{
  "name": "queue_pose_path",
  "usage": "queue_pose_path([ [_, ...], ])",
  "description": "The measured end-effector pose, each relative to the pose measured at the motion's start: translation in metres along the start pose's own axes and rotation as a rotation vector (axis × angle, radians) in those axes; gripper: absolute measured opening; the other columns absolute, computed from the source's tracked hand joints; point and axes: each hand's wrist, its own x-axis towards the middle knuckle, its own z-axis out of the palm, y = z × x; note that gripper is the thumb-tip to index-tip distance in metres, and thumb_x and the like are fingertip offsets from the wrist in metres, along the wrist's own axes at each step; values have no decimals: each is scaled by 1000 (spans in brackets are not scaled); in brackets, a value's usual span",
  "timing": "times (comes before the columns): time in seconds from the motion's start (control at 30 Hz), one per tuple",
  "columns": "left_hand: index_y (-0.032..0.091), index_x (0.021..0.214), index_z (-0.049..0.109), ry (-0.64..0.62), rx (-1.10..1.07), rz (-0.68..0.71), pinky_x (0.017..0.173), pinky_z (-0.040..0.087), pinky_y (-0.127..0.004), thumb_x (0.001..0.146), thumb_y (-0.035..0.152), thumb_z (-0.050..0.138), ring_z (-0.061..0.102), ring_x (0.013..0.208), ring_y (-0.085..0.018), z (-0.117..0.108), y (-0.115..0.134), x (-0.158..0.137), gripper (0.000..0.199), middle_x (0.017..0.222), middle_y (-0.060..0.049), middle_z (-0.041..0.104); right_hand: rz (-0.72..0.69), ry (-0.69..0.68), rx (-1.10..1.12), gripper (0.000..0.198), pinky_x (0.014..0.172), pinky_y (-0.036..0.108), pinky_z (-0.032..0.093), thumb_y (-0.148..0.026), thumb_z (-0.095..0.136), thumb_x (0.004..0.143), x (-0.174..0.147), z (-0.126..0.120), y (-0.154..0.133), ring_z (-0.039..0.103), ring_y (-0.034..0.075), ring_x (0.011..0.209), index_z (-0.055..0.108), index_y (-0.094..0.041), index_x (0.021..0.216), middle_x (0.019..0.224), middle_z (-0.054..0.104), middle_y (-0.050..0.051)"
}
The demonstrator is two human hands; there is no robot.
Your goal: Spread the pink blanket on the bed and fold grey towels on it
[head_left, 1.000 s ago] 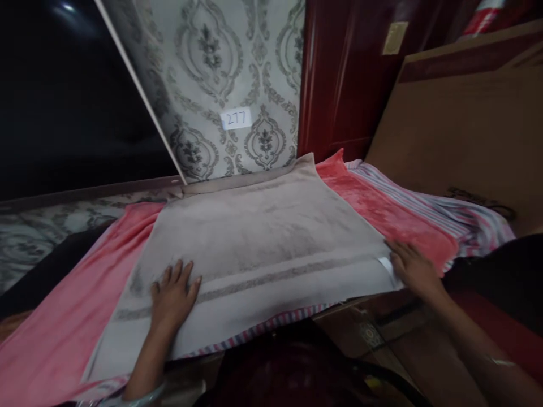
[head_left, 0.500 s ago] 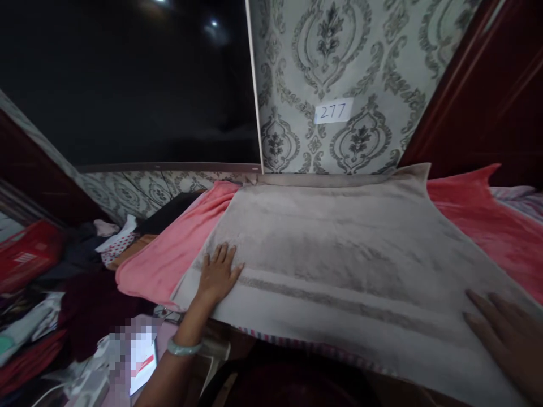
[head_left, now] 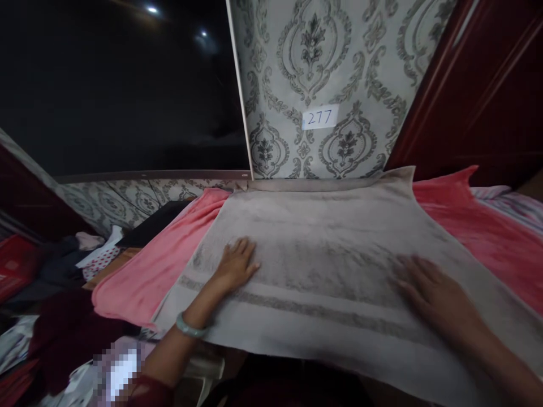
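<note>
A grey towel (head_left: 305,226) with a darker woven band near its front edge lies spread out over pink cloth. My left hand (head_left: 236,263) rests palm down on the towel's left part, fingers stretched out, a pale green bangle (head_left: 190,326) on the wrist. On the towel's right part lies my right hand (head_left: 428,282), flat and slightly blurred, its fingers extended. Pink cloth shows on the left (head_left: 156,260), and red-pink cloth (head_left: 458,220) shows on the right. Neither hand grips anything.
A large dark screen (head_left: 127,90) hangs behind on the left, beside patterned wallpaper with a paper label (head_left: 320,117) reading 277. Dark red wood panelling (head_left: 475,96) stands at the right. Piled clothes (head_left: 59,333) and a blurred-out phone (head_left: 121,370) are at the lower left.
My right hand has slid inward and away from me across the towel. My left hand has moved a little right and forward. The view has shifted slightly.
</note>
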Motion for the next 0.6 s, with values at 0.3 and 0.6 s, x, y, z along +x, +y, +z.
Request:
queue_pose_path([
  [0.3, 23, 160, 29, 20, -48, 217, 124, 15, -58, 102, 53, 33, 16, 157, -30, -6, 63, 124, 66, 169, -12, 20, -80, -211, -12, 61, 119, 59, 27, -47, 26, 103, 142, -16, -127, 20, 32, 153, 35, -25, 159, 166, 23, 7],
  [0.6, 25, 160, 30, 33, -79, 179, 125, 13, -57, 102, 59, 26, 17, 156, -27, 24, 56, 133, 68, 168, -9, 23, -116, -260, 12, 65, 121, 58, 23, -58, 20, 102, 143, 23, -111, 22, 29, 152, 35, -31, 160, 165, 26, 2],
])
